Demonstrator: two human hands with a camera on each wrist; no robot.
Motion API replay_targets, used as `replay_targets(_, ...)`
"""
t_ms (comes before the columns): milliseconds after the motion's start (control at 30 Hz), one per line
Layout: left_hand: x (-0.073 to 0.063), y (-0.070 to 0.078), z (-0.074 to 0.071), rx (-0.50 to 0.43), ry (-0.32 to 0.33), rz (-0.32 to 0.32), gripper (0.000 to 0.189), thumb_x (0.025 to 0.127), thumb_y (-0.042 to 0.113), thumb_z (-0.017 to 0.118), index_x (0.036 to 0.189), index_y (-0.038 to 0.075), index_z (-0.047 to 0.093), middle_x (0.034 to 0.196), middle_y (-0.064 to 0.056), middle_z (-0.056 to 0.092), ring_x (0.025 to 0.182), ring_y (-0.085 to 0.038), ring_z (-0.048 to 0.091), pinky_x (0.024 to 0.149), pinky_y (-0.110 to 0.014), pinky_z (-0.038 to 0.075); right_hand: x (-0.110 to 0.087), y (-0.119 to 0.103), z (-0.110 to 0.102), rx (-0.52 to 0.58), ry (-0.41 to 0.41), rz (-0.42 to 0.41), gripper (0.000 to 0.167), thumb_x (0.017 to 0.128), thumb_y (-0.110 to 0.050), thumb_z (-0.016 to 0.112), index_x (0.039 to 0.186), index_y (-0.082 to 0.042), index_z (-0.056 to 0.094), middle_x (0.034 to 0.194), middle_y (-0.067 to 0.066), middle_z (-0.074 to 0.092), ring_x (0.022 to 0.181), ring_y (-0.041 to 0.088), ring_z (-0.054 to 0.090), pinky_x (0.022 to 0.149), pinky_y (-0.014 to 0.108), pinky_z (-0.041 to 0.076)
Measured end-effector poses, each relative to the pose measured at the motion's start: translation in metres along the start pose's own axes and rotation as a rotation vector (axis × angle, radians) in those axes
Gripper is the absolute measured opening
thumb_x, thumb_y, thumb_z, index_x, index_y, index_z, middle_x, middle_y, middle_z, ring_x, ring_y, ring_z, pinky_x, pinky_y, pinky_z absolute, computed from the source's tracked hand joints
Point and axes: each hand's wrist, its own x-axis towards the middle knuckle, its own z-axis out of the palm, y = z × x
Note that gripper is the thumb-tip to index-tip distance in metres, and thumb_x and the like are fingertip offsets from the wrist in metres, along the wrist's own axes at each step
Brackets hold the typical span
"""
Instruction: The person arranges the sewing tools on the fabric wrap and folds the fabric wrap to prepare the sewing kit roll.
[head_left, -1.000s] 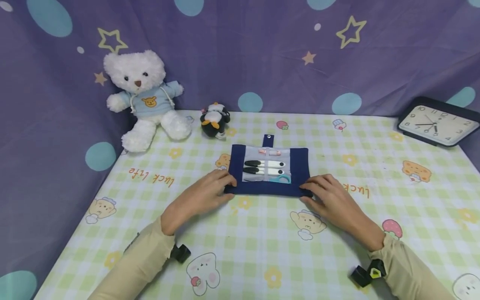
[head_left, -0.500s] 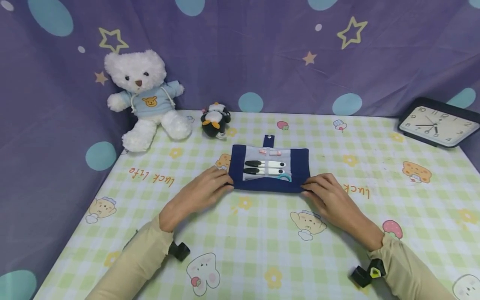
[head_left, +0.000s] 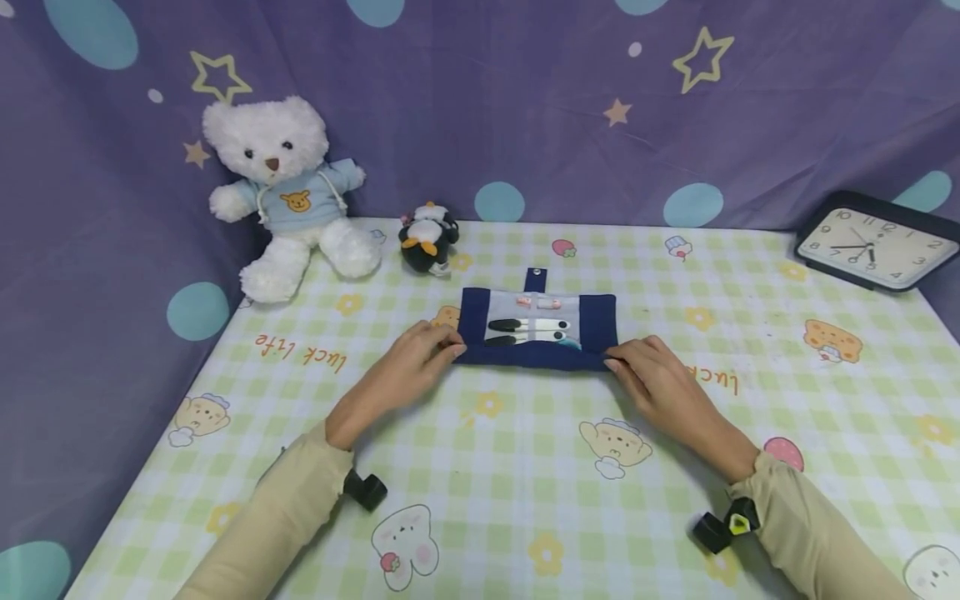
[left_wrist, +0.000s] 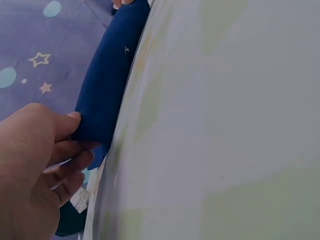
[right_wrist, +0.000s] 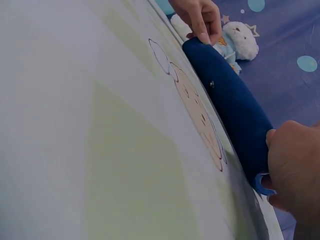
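A navy fabric roll-up pouch [head_left: 598, 317] lies partly unrolled on the table, its near edge folded up into a thick roll. My left hand [head_left: 408, 362] pinches the left end of that roll, thumb on the near side. At the opposite end, my right hand [head_left: 666, 392] pinches it between thumb and fingers. Two white tools with black ends [head_left: 551, 325] sit under a grey band on the lining, beside small pinkish pieces [head_left: 549, 304]. Only a sliver of a teal handle [head_left: 572, 342] shows above the roll. A strap with a snap [head_left: 536, 279] points away at the far edge.
A white teddy bear [head_left: 292, 200] sits at the back left, with a penguin toy [head_left: 428, 238] beside it. A black-framed clock [head_left: 873, 246] leans at the back right. Behind the checked tablecloth [head_left: 480, 500] hangs a purple curtain [head_left: 555, 108].
Both hands have moved away from me along with the pouch's near edge, which has rolled further inward. The lower white tool and the teal ring are now partly covered.
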Motion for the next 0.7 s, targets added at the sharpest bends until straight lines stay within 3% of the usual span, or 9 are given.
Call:
replay_targets(300,0.009,-0.001,0.004,-0.072,0.01,-0.025,0.016,0.108,0.011,0.056,0.098,0.005,0.068,0.076,0.0,0.054,0.071,-0.019,0.048,0.082,-0.04,0.041,0.006,0.004,0.004,0.061,-0.001,0.099,0.012,0.096,0.003,0.069,0.108,0.0,0.072,0.093,0.008,0.069,0.081,0.019,0.057,0.067,0.038,0.048)
replay_targets(500,0.011,0.002,0.003,-0.067,0.004,-0.049,0.016,0.11,0.013,0.052,0.1,0.006,0.063,0.077,-0.001,0.051,0.068,-0.017,0.048,0.069,-0.037,0.044,0.01,0.007,0.006,0.117,-0.012,0.18,0.009,0.099,0.001,0.066,0.106,0.002,0.072,0.087,0.008,0.067,0.074,0.016,0.055,0.065,0.037,0.047)
replay_targets(700,0.016,0.004,0.0,-0.03,-0.002,-0.058,0.015,0.111,0.015,0.051,0.103,0.007,0.06,0.073,0.0,0.051,0.062,-0.016,0.047,0.068,-0.037,0.044,0.016,0.007,0.004,0.14,-0.059,0.252,0.01,0.104,-0.004,0.062,0.104,0.001,0.07,0.086,0.007,0.066,0.074,0.018,0.057,0.067,0.039,0.048)
